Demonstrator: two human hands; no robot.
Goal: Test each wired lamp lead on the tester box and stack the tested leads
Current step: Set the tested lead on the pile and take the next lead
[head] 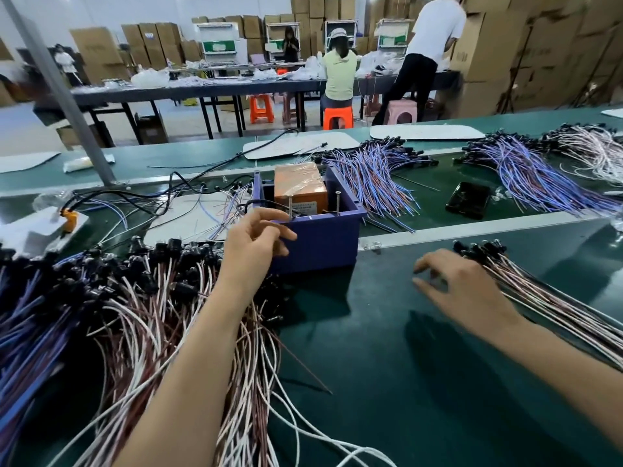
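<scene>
Head view: left hand (256,237) hovers at the box (317,237) with loose, empty fingers (266,215), right hand (462,284) spread and empty by the stack (539,298) right of it — best pluck one lead singly from the pile (135,291) left of the box.

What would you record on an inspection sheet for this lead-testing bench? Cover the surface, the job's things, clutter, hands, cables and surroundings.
Surface: green bench mat, partly covered by leads.
Job's things: blue tester box holding an orange unit; tangled lead pile on the left; neat lead stack on the right.
Clutter: black phone beyond the box.
Hands: left hand relaxed at the box rim, right hand spread beside the stack; both empty.
Cables: black cables trail left of the box.
Surroundings: workers at a far table, cardboard cartons stacked behind.
</scene>
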